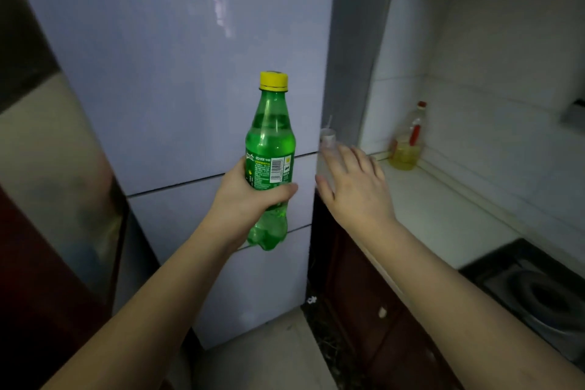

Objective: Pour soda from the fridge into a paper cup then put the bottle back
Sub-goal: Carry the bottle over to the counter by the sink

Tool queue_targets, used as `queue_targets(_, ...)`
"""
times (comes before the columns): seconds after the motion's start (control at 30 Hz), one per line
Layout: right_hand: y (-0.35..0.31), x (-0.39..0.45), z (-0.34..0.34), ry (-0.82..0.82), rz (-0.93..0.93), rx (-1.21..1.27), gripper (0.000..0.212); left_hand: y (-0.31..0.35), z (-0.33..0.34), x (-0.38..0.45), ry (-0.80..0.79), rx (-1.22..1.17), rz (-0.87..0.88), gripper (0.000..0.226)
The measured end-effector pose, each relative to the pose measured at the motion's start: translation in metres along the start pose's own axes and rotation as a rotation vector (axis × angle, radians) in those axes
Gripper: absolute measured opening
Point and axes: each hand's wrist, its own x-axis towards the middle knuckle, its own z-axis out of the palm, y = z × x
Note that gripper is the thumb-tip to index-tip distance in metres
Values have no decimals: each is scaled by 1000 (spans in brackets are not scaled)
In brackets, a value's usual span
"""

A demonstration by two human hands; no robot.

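Note:
My left hand (250, 196) grips a green soda bottle (270, 136) with a yellow cap around its lower half, holding it upright in front of the pale blue fridge (158, 73), whose doors are closed. My right hand (354, 187) is raised with its fingers spread, just right of the bottle at the fridge's right edge. Behind its fingertips stands a small pale cup-like thing (327, 138) at the near corner of the counter, mostly hidden and blurred.
A white counter (443, 212) runs along the right wall, with a bottle of yellow oil (408, 142) at its far end. A dark stove with a pan (544, 291) sits nearer. Dark cabinet doors (364, 294) lie below the counter.

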Motion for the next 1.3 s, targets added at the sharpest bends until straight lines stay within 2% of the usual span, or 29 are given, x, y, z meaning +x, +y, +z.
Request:
queue_targets(0.1,38,-16,-14,15,61,-46,58,6,40,6,-78,-14,19,48)
queue_targets(0.33,135,-66,-45,-84,217,-110,63,8,147,-2,-278,-23,26,55)
queue_targets(0.4,159,-81,-56,-72,255,-106,62,8,176,-8,-310,-25,16,59)
queue_targets(0.6,217,-124,-92,-8,343,-140,62,18,253,-28,-428,-99,2,54)
queue_targets(0.77,251,-153,-113,31,409,-187,61,23,301,-35,-553,-129,38,46)
queue_targets(1.07,299,-193,-143,63,600,-347,57,26,384,-34,-809,-200,46,55)
queue_targets(1.17,308,-207,-159,64,691,-404,57,29,410,-35,-920,-223,50,51)
queue_targets(1.3,319,-227,-184,98,817,-490,57,39,444,-45,-1090,-238,82,61)
